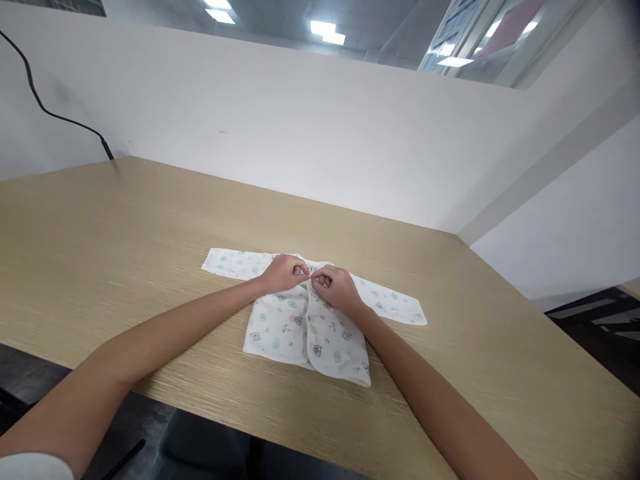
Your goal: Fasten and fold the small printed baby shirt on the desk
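L hand (pixel 284 273) & R hand (pixel 336 288) meet just below the neckline of a small printed top (pixel 280 327), thumbs & fingertips pinched tog. on its front edges, prob. one edge per hand; any fastener btwn them is too small to make out. Top lies flat nr the middle of the surface (pixel 175 213), hem toward the person, one sleeve (pixel 233 263) out past the L hand, other sleeve (pixel 395 303) out past the R. Progress, as far as I can judge: spreading-out is done, both sleeves straight & front panels brought tog.; the upper front is being worked now. Below the hands the panels meet w/ a wavy edge & part slightly at the hem, so that stretch looks undone, tho can't tell for sure. No folds in the sleeves. Further out: white partition (pixel 300 133) behind, black cable (pixel 65 119) at far L, dark chair (pixel 200 443) below the near edge.
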{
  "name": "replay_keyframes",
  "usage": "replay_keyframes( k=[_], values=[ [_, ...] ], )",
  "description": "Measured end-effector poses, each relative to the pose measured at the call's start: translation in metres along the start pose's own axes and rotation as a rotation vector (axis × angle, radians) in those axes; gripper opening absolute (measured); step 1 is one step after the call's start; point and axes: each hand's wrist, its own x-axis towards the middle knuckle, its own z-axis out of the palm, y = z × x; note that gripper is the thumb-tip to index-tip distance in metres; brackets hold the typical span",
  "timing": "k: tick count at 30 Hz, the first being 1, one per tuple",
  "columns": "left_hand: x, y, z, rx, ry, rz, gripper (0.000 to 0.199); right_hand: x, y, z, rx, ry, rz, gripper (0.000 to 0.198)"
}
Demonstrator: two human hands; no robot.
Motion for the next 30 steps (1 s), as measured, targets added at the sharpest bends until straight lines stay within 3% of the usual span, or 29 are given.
replay_keyframes(
  k=[15, 30],
  values=[
    [0.0016, 0.0015, 0.0001, 0.035, 0.036, -0.06, 0.014, 0.0, 0.001, -0.0005, 0.013, 0.001, -0.016, 0.013],
    [0.0031, -0.0036, 0.0003, -0.071, -0.003, -0.105, 0.016, -0.0007, 0.005, 0.0011, 0.037, 0.005, -0.042, 0.011]
  ],
)
